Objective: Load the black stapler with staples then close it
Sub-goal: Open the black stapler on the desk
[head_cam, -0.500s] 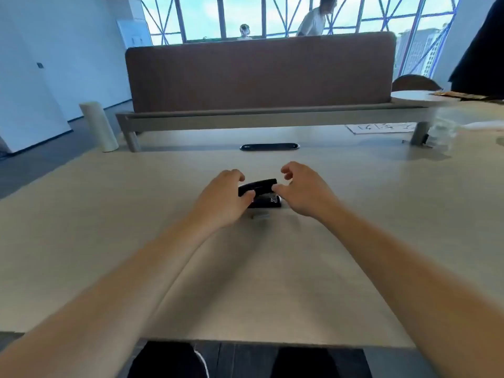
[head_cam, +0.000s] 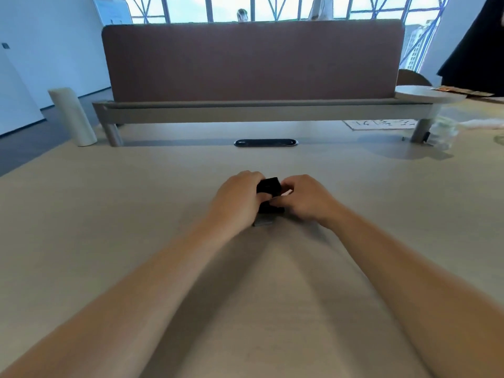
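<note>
black stapler | long axis runs away from the person | left hand, right hand: fingers closed on it

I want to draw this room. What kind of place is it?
Probably an office: a long shared desk with a brown divider screen, a black stapler and big windows.

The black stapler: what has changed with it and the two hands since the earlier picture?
Both hands closed in: the left hand and right hand now grip the black stapler, whose top appears raised. The stapler stayed at the same spot on the table.
</note>
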`<state>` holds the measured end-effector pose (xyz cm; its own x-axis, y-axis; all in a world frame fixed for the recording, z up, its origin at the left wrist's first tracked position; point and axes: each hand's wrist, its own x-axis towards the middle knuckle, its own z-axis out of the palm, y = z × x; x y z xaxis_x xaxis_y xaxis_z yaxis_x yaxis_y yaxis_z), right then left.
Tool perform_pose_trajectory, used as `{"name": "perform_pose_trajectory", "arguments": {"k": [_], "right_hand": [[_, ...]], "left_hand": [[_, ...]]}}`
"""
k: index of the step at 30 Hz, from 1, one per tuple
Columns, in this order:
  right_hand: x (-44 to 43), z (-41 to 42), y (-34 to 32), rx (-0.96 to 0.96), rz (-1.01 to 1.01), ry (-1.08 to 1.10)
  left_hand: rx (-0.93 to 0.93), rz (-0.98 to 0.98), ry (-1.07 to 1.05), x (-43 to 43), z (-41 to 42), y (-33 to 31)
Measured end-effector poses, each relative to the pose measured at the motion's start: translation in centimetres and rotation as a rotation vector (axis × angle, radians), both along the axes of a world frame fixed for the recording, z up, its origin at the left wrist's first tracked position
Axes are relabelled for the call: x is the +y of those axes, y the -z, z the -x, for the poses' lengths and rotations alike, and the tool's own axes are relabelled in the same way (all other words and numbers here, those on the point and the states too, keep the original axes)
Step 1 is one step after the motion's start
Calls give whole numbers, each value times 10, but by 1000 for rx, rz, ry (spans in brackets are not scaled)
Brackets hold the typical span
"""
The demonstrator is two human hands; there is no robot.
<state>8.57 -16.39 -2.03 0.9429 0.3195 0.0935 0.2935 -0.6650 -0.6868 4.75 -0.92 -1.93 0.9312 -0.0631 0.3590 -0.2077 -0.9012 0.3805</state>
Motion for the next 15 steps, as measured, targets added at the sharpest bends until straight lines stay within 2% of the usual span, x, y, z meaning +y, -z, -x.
{"name": "perform_pose_trajectory", "arguments": {"k": [4,10,15], "right_hand": [[1,1,5,-39,7,34],[7,5,7,-74,99,75],[11,8,4,-112,179,87]], "left_hand": [[-27,221,-51,10,7,-11],[-60,379,-157,39,21,-20],[-32,381,-298,71,32,-22]]}}
